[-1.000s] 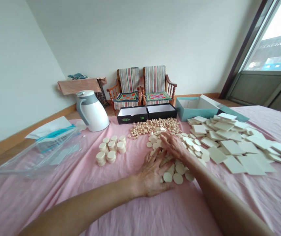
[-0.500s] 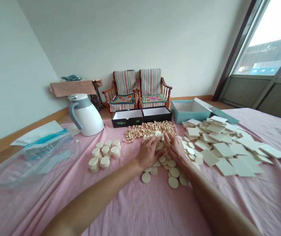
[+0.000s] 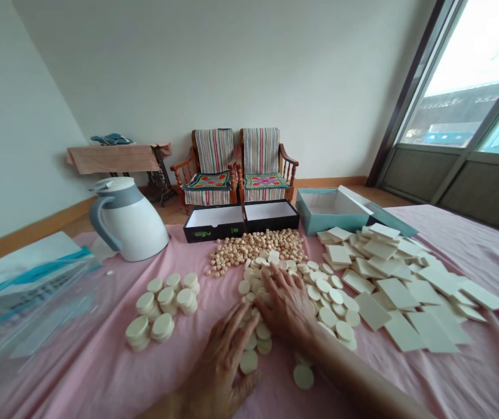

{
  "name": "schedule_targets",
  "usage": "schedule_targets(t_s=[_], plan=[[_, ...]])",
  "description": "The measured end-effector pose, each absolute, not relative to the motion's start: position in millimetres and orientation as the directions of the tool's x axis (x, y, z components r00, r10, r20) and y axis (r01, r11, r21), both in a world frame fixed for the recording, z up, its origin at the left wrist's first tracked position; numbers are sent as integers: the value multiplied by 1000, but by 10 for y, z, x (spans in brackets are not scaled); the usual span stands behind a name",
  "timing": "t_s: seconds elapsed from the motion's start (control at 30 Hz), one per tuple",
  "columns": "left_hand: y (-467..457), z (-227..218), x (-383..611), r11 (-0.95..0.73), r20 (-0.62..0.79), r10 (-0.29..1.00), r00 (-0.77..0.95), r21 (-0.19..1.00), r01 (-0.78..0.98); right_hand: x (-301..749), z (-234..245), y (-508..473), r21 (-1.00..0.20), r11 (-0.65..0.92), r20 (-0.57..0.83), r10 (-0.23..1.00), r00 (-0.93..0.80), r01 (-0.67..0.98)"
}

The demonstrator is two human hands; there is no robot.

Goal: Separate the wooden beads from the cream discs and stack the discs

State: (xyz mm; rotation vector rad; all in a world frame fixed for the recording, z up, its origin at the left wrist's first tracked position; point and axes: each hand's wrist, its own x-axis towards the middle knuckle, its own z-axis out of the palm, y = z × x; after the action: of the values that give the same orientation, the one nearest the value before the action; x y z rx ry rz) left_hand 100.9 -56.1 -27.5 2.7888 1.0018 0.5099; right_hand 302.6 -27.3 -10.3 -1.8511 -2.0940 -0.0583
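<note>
Thin round wooden discs (image 3: 328,317) lie in a loose heap at the middle of the table. My right hand (image 3: 287,299) rests over this heap with its fingers stretched out and palm down. Nearer to me, my left hand (image 3: 227,355) lies at the heap's left edge, fingers extended and thumb apart; some discs show between it and the right hand. What lies under both palms is hidden. Left of my hands stand several short stacks of the same discs (image 3: 162,326). Behind the heap is a spread of small round wooden beads (image 3: 253,247).
Square wooden tiles (image 3: 398,294) are piled at the right. Two black boxes (image 3: 217,233) and a teal box (image 3: 332,224) stand at the back. A white and grey jug (image 3: 142,227) and clear plastic packaging (image 3: 53,308) are at the left. A pink cloth (image 3: 101,384) covers the table.
My left hand has drawn back toward me and left, off the far part of the heap. My right hand has shifted left over the discs. The view has tilted and turned slightly.
</note>
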Motion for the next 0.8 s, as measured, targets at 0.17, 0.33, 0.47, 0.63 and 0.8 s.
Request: schedule_targets(t_s=[0.17, 0.33, 0.47, 0.63, 0.8], plan=[[-542, -293, 1020, -809, 248, 585, 772, 244, 535, 3059, -169, -306, -156, 138, 269, 959, -93, 978], [-601, -214, 1026, -767, 229, 633, 740, 314, 559, 3077, -183, -317, -127, 162, 281, 952, -121, 979], [-633, -138, 1042, -768, 216, 627, 748, 331, 548, 3077, -177, -332, -130, 164, 302, 946, -119, 978], [-638, -115, 1087, -780, 225, 618, 754, 299, 550, 3094, -185, -348, -141, 177, 314, 941, -125, 974], [-638, -175, 1136, -794, 276, 606, 746, 258, 550, 3118, -216, -347, -146, 182, 328, 936, -126, 972]])
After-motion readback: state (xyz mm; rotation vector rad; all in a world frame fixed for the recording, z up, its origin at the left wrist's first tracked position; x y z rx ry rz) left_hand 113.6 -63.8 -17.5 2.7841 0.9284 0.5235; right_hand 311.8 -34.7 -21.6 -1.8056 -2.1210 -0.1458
